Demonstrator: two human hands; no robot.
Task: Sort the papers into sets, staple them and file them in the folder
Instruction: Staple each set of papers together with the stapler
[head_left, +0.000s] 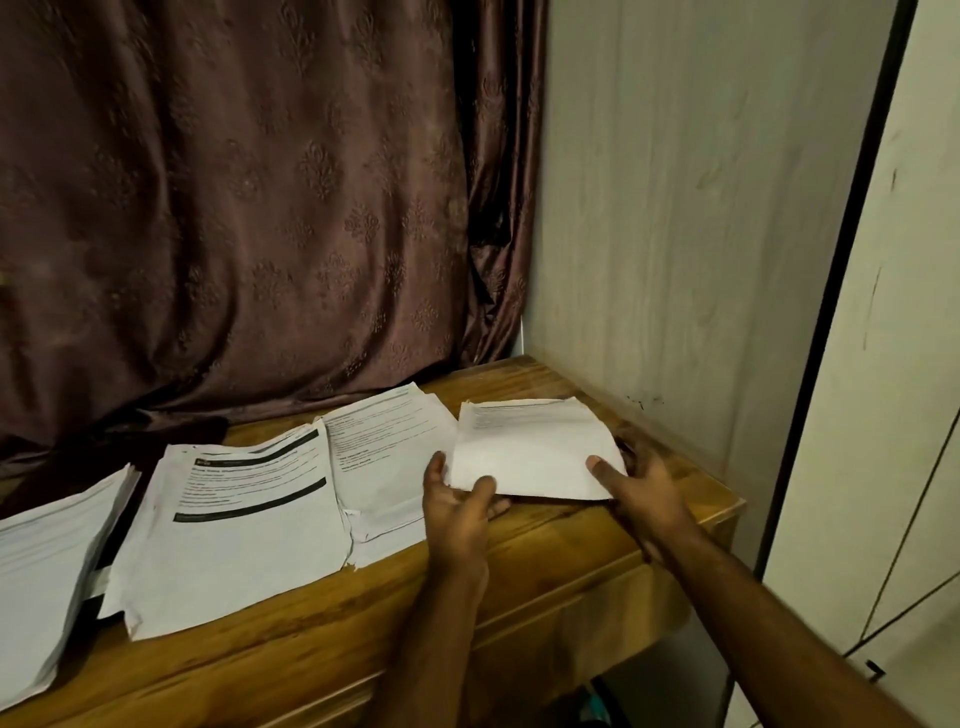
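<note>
Both hands hold 1 small sheaf of papers (535, 452) at its near corners: the left hand (457, 506) pinches the left corner with thumb on top and fingers beneath, and the right hand (641, 493) grips the right corner the same way. That sheaf sits at the far right end of the wooden desk (545, 566), its near edge lifted. 3 more paper stacks lie on the desk left of the sheaf: the nearest stack (384, 457), then a black-banded stack (239, 525), then the outermost stack (47, 561).

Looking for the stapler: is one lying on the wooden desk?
No, the brown wooden desk shows only white printed paper stacks and two hands.
</note>
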